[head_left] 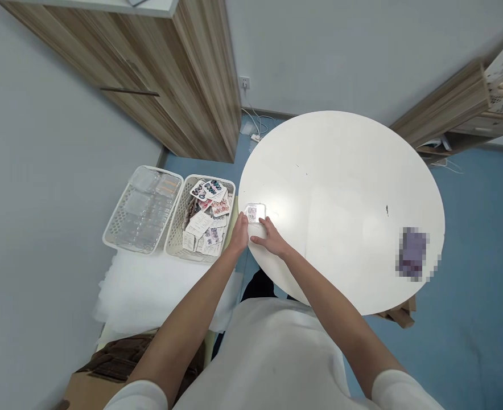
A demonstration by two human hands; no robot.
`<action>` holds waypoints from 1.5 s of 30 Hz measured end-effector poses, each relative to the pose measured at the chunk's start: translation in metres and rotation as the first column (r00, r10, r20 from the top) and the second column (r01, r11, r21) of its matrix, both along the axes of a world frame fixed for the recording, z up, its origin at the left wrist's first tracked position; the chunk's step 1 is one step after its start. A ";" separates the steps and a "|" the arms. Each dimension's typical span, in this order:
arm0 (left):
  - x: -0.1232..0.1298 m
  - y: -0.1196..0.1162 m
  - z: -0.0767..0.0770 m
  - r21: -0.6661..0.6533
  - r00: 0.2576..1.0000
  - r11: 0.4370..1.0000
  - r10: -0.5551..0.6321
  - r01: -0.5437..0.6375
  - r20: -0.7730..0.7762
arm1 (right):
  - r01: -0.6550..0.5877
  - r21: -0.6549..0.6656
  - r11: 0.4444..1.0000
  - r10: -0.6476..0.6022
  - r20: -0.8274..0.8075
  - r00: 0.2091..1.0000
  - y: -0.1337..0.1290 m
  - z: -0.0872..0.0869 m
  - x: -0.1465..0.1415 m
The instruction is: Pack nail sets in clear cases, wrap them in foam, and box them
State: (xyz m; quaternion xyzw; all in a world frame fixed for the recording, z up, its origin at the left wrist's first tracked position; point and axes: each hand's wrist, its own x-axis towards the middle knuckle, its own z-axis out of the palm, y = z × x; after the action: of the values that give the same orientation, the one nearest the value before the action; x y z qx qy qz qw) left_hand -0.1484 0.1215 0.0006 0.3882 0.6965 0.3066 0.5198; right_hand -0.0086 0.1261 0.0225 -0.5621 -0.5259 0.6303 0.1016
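A small clear plastic case (255,213) with a printed card inside lies at the left edge of the round white table (345,171). My left hand (239,232) grips the case's near left corner, its fingers partly hidden. My right hand (270,236) touches the case's near right side with a fingertip, thumb and fingers spread apart. Left of my hands, a white basket (169,245) holds many cards with coloured pieces (212,189). Beside it, another white basket (110,230) is filled with clear plastic cases (143,213).
A blurred purple item (412,252) lies on the table's right side. White wrapping sheets (149,287) spread below the baskets. A wooden cabinet (200,74) stands at the back left, and shelving (448,108) at the right. Cardboard boxes (89,390) are at the lower left.
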 end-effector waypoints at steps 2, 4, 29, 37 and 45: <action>-0.002 0.002 -0.004 -0.005 0.998 1.000 0.030 -0.029 0.061 | 0.028 0.009 1.000 -0.028 -0.023 0.999 0.000 -0.006 -0.001; -0.002 0.002 -0.004 -0.002 0.994 0.999 0.052 -0.052 0.096 | 0.055 0.014 0.998 -0.055 -0.043 0.998 -0.002 -0.009 0.001; 0.170 -0.065 0.017 0.163 0.932 0.932 -0.344 0.325 0.110 | 0.159 0.152 0.976 -0.178 0.124 0.976 -0.106 0.023 0.195; 0.213 -0.077 0.026 0.107 0.919 0.915 -0.393 0.388 0.023 | 0.055 0.128 0.990 -0.080 0.205 0.975 -0.116 0.010 0.233; 0.222 -0.088 0.023 0.145 0.914 0.905 -0.406 0.401 0.010 | -0.087 0.128 0.988 0.045 0.303 0.952 -0.118 0.007 0.241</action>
State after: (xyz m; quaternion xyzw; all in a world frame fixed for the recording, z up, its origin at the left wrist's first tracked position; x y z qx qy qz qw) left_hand 0.0738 0.0340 0.0234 0.5533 0.5674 0.2481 0.5571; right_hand 0.2323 0.0079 0.0294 -0.6246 -0.5966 0.5025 0.0387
